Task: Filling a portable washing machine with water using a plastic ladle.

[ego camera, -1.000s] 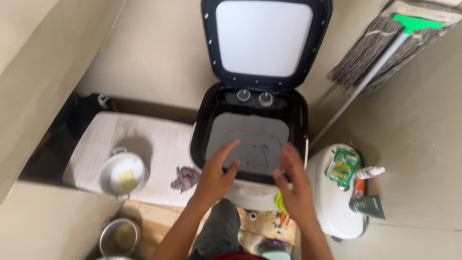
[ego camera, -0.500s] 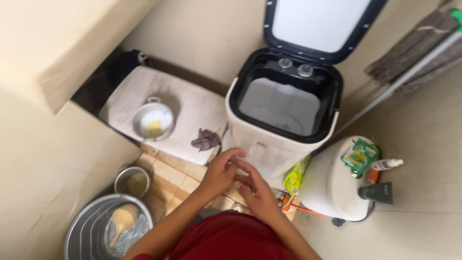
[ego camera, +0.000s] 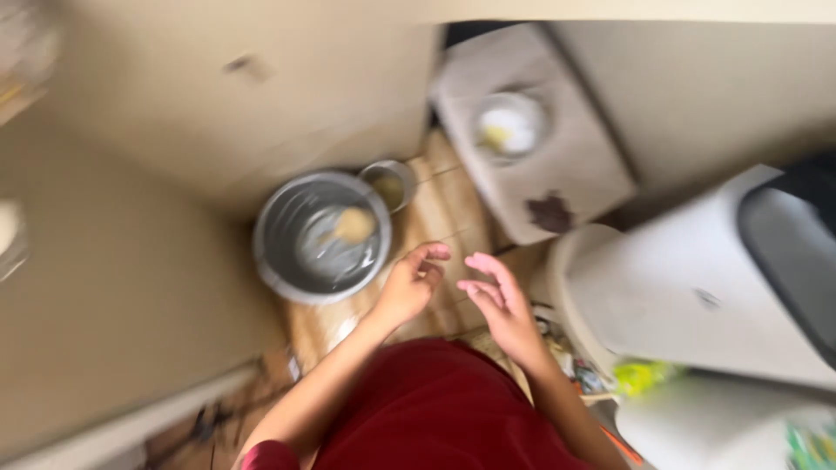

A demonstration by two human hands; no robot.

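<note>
The large steel basin [ego camera: 320, 235] stands on the wooden floor [ego camera: 453, 209]. It holds a pale rounded lump, too blurred to identify. A small steel pot [ego camera: 388, 184] touches the basin's upper right rim; its contents appear yellowish. Farther right of the basin, a white bowl [ego camera: 510, 124] with a yellow item inside sits on a cloth-covered low bench [ego camera: 557, 165], beside a dark crumpled rag [ego camera: 550, 212]. The left hand [ego camera: 411, 285] hovers just right of the basin, fingers loosely curled, holding nothing. The right hand [ego camera: 496, 300] is beside it, fingers spread, empty. A white washing machine [ego camera: 688, 287] stands at far right. Beige walls enclose the room.
</note>
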